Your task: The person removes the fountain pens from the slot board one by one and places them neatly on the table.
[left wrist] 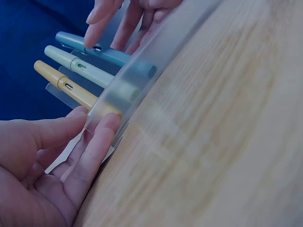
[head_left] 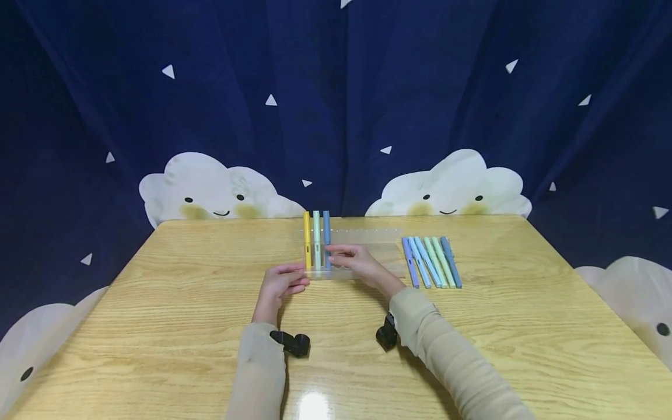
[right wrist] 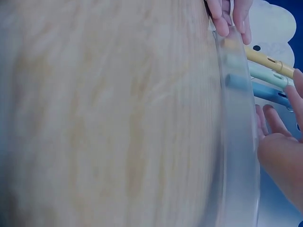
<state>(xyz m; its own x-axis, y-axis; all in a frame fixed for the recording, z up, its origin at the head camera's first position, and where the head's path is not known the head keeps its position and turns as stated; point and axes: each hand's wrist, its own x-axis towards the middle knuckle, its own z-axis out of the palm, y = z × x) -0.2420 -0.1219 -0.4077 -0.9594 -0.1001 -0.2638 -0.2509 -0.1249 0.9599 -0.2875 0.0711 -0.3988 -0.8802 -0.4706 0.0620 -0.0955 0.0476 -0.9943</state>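
Observation:
A clear plastic pen stand (head_left: pixel 385 235) stands on the table, with a yellow pen (head_left: pixel 307 233), a pale green pen (head_left: pixel 317 233) and a blue pen (head_left: pixel 326 224) side by side at its left end. My left hand (head_left: pixel 278 284) pinches the stand's near left corner, thumb above and fingers below the frosted front lip (left wrist: pixel 161 52). Over the blue pen, my right hand (head_left: pixel 362 265) reaches in from the right; an extended fingertip touches it near the middle. The lower ends of all three pens sit behind the lip (right wrist: pixel 239 142).
Right of the stand, several pens in purple, light blue, green and dark blue lie in a row, including a purple pen (head_left: pixel 410 262) and a dark blue pen (head_left: pixel 451 262). A navy curtain (head_left: pixel 336 116) with cloud shapes hangs behind the wooden table (head_left: pixel 173 326).

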